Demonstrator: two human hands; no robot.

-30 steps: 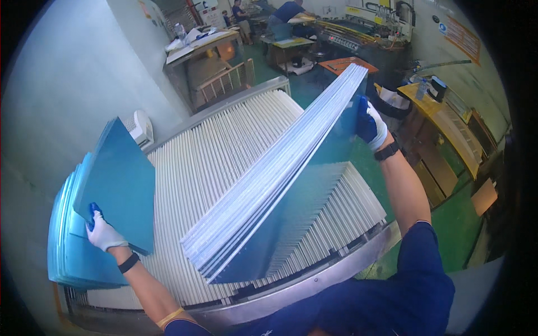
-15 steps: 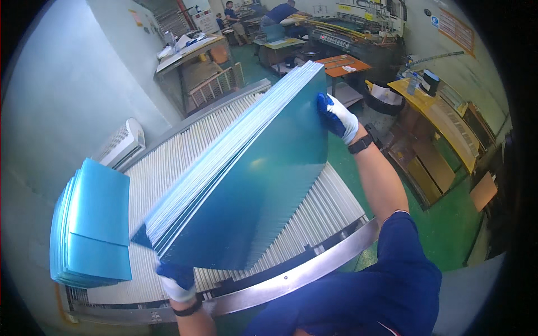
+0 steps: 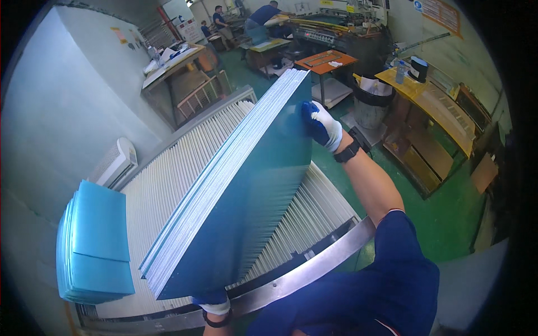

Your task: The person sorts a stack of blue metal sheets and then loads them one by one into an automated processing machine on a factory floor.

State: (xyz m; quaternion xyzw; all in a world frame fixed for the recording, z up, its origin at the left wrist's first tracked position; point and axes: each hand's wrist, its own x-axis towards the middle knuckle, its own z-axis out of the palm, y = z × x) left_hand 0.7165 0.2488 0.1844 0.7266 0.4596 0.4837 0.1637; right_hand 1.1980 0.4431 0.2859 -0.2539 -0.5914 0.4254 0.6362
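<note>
A thick stack of blue-green sheets [image 3: 241, 213] with pale edges stands tilted on its long edge above the roller conveyor [image 3: 168, 168]. My right hand [image 3: 323, 126], in a blue-and-white work glove, grips the stack's far right edge. Near the front, my left hand [image 3: 214, 303], gloved alike, is closed at the lower edge; the sheets hide part of its fingers. To the left, a second pile of lighter blue sheets [image 3: 101, 224] lies on the conveyor.
A metal rail [image 3: 297, 283] borders the conveyor's near side. Ahead are an orange-topped table [image 3: 325, 60], a lined bin [image 3: 372, 101] and a yellow-topped bench [image 3: 431, 106] on the right. A cluttered table [image 3: 174, 64] stands at back left. Other people [image 3: 266, 14] work beyond.
The stack has swung steeper, and its fanned near ends sit more evenly together. My left hand has shifted right and down, from the near corner to the lower edge. My right hand keeps its hold.
</note>
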